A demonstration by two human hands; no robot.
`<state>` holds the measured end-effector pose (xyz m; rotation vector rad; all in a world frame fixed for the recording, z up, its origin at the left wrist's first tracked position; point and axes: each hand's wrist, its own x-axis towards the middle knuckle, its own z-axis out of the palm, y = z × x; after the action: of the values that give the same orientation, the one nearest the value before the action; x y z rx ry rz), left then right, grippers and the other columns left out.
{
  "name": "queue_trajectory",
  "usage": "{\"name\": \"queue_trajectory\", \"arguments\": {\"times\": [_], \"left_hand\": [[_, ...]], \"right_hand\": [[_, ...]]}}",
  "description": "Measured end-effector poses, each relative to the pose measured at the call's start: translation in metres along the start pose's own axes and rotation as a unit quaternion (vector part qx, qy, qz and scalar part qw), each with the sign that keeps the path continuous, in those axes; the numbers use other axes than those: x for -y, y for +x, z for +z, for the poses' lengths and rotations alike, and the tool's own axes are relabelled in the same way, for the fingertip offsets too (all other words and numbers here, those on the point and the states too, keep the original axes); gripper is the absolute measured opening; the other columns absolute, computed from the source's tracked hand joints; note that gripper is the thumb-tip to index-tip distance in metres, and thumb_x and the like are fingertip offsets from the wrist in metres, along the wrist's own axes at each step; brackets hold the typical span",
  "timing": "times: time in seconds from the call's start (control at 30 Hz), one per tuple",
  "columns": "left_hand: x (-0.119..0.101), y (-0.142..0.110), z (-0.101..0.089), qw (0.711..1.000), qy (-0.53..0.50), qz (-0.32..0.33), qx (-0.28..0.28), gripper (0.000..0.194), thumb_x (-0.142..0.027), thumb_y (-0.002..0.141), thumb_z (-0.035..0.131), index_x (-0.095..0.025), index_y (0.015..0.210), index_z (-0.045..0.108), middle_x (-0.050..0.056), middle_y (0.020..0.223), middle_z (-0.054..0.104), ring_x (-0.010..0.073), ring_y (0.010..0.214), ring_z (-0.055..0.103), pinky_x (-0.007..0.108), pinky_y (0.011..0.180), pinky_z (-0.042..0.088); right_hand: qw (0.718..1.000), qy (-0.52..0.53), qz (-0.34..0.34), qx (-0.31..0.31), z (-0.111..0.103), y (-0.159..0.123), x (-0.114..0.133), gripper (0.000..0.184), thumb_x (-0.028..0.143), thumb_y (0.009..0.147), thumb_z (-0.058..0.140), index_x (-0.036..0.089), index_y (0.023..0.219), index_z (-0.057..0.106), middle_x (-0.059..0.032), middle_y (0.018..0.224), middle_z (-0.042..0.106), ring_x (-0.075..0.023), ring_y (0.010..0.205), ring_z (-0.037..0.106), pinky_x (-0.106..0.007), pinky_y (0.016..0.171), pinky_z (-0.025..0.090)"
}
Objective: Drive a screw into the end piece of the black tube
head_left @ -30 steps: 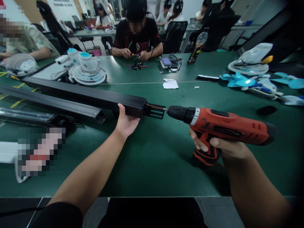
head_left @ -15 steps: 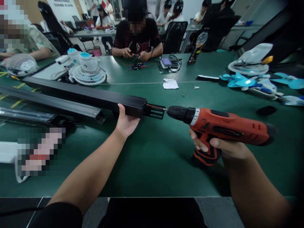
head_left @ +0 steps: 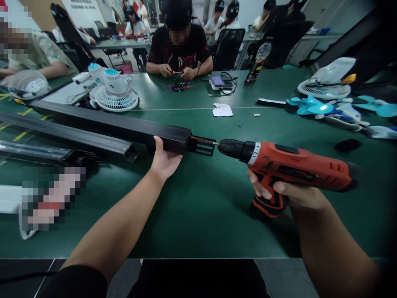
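While the left hand (head_left: 167,162) has the end of a long black beam (head_left: 133,124) gripped from below, thumb up on its near side, the right hand (head_left: 297,192) is wrapped around the handle of a red drill (head_left: 304,163). So yeah, both hands are full and well apart, somewhere between the near and far edges of the green table (head_left: 198,215). A slotted black plate (head_left: 203,145) pokes out of the beam's end, and the drill's chuck (head_left: 234,147) points right at it, with a thin bit at the plate's outer end. Can't tell if the bit is actually touching anything.

Two more dark rails (head_left: 65,131) lie nearer the table's near edge, off to the left, with a blurred-out pinkish item (head_left: 57,198) just beyond the near left corner area. White fan parts (head_left: 116,97) sit over past the beam. Torn white paper (head_left: 222,110) lies around mid-table, and there's a bottle (head_left: 259,62) upright at the far edge, kinda near a person (head_left: 180,49) working with some wires (head_left: 179,87). Blue fan blades (head_left: 313,105) are piled toward the right.
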<state>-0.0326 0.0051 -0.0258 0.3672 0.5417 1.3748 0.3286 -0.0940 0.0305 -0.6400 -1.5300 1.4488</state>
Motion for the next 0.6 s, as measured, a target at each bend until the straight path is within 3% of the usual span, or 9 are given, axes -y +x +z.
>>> {"name": "queue_trajectory", "arguments": {"times": [0.2,0.6], "left_hand": [[0.0004,0.0014,-0.0016,1.0,0.004,-0.006,0.02,0.089,-0.089,0.12,0.064,-0.024,0.181,0.069,0.013,0.156,0.09,0.0334,0.16,0.081,0.044,0.136,0.067],[0.0009,-0.0017,0.0057,1.0,0.015,0.007,-0.01,0.09,-0.089,0.12,0.063,-0.024,0.182,0.068,0.012,0.156,0.091,0.0329,0.157,0.083,0.042,0.134,0.068]], "right_hand": [[1.0,0.003,-0.013,0.006,0.0007,0.0011,-0.0004,0.036,0.049,0.106,0.103,0.028,0.134,0.098,-0.0083,0.109,0.088,-0.0132,0.057,0.071,-0.032,0.059,0.075],[1.0,0.009,-0.006,0.004,-0.0005,-0.0006,-0.0022,0.037,0.05,0.106,0.103,0.025,0.133,0.097,-0.0079,0.11,0.087,-0.0128,0.058,0.073,-0.03,0.062,0.076]]}}
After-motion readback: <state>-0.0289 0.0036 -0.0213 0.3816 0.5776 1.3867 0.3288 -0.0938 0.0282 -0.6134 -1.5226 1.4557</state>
